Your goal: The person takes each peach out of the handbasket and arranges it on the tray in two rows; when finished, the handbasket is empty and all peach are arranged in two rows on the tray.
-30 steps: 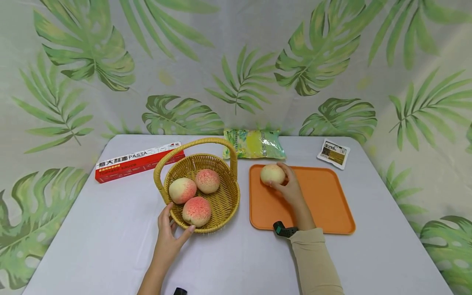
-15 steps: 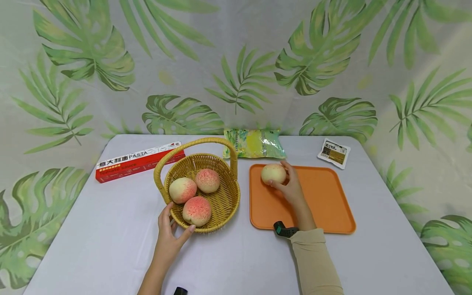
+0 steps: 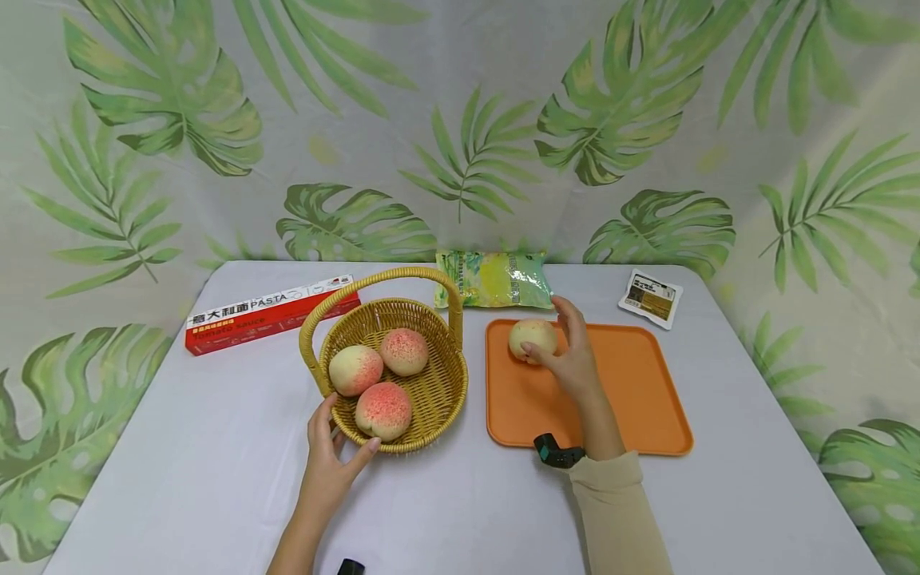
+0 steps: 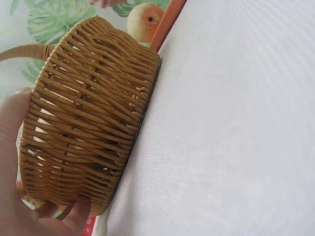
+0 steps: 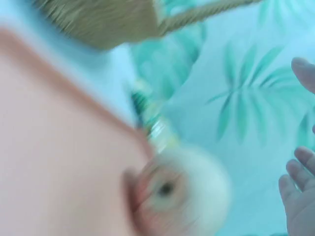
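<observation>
On the orange tray (image 3: 632,399) toward the bench's far edge, right hand (image 3: 571,359) fingers loosened beside pale peach (image 3: 532,338), left hand (image 3: 327,459) gripping basket (image 3: 431,399) rim; risk: round peach rolls off tray.

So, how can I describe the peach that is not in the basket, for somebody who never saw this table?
Find the orange tray to the right of the wicker basket. The peach lies near its far left corner, beside the right hand. It is paler than the three in the basket, and alone.
</observation>
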A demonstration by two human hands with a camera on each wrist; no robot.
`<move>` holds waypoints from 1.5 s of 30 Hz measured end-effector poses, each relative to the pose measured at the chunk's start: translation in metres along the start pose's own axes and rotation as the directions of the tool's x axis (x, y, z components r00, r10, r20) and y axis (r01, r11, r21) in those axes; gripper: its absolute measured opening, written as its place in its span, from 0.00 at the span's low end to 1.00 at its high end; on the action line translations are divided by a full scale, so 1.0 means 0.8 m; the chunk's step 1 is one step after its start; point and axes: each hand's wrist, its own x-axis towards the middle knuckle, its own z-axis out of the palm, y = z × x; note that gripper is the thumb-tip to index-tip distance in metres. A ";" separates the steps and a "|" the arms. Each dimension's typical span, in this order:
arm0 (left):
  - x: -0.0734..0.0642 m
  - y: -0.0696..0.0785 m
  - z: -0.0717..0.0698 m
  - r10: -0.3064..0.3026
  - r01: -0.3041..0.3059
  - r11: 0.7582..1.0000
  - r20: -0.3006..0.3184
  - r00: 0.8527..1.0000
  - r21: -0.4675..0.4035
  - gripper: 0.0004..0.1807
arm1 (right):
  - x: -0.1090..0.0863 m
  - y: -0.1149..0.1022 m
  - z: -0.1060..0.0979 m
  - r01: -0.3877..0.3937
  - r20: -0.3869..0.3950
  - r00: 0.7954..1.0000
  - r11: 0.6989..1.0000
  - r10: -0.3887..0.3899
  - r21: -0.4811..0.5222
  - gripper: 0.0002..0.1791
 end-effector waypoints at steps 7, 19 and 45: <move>0.000 0.000 0.000 -0.002 0.002 1.000 0.002 1.000 -0.003 0.49 | -0.004 -0.065 0.015 0.215 0.048 0.974 0.973 -0.219 0.086 0.43; 0.000 0.000 0.000 0.002 -0.002 1.000 -0.005 1.000 -0.004 0.49 | -0.016 -0.099 0.081 0.213 0.316 0.919 0.972 -0.235 0.102 0.44; 0.000 0.000 0.000 0.002 -0.002 1.000 -0.004 1.000 0.004 0.49 | -0.020 -0.032 0.151 0.192 0.561 0.816 0.981 -0.143 -0.029 0.48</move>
